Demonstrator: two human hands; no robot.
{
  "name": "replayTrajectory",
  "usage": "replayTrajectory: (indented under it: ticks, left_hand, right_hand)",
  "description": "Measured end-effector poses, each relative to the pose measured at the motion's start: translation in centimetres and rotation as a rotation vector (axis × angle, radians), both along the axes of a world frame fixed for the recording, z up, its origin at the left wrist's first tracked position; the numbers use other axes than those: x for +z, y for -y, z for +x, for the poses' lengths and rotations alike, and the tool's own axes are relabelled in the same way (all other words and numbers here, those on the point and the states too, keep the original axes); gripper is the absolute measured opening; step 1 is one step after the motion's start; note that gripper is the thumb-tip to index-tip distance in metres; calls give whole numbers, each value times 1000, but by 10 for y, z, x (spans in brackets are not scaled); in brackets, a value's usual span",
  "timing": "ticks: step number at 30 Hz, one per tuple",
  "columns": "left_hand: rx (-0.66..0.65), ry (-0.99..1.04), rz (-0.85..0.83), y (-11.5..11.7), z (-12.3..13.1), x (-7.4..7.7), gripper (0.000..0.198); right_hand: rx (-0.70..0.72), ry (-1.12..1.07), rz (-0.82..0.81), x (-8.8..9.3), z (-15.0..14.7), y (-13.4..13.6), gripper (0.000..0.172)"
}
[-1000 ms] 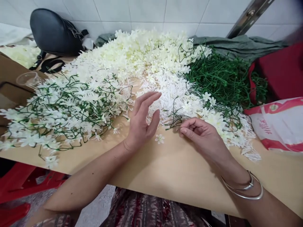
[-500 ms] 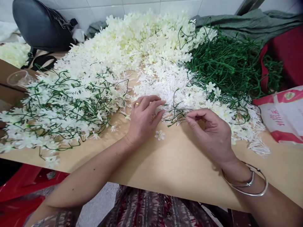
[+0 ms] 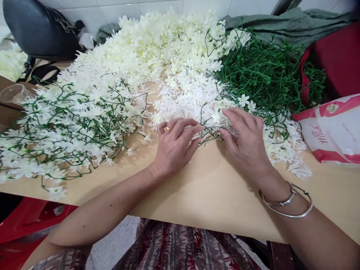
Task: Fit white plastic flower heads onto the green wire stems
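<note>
My left hand [image 3: 178,144], with a ring on one finger, has its thumb and forefinger closed around the end of a branching green plastic stem [image 3: 211,131]. The stem spreads just above the front of the table. To its right, my right hand [image 3: 243,140] has thumb and fingers apart beside the stem's other end. Behind both hands lies a heap of thin white stamen sticks [image 3: 187,103] with small white artificial flowers [image 3: 216,117] among them. What lies under my left palm is hidden.
A large pile of cream flower heads [image 3: 163,45] rises at the back. Green stems [image 3: 261,71] are heaped at the right, near a red and white bag [image 3: 334,129]. Assembled flower sprays [image 3: 70,131] cover the left. A black bag [image 3: 42,30] stands behind them.
My right hand has let go of the stem and opened, its fingers moving up toward the white flowers. The loose flower on the table is now hidden by my left hand. The view has shifted slightly.
</note>
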State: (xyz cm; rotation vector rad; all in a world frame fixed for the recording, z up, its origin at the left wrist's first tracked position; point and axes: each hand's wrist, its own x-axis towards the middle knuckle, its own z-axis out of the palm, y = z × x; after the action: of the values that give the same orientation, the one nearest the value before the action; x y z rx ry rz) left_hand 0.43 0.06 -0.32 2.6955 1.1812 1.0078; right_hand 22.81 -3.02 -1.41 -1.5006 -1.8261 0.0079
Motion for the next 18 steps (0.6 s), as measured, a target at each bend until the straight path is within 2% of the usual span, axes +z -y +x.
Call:
replayTrajectory:
  ticks: [4,7,10,12,14,16,18]
  left_hand:
    - [-20,17,0,1,2,-1,19]
    - [14,94,12,-1,0,-1,18]
    - [-4,194,50,-2,-3,2,20]
    - [-90,253,51,-2,-4,4,24]
    - [-220,285,25,-2,-4,5,30]
    - [-340,299,-12,-2,-2,5,33]
    - [-425,316,-42,-2,-1,4,30]
  right_hand:
    - [-10,6,-34,-3,0,-6,25]
    - [-42,-50,32,0,3,-3,11]
    - [-83,-115,94,9,5,4,9]
    - [-75,-204,108,15,2,10,11]
    - [28,-339,77,18,-6,17,13]
    - [151,-469,-45,18,-15,24,16]
    - [200,-627,-153,16,-23,28,16]
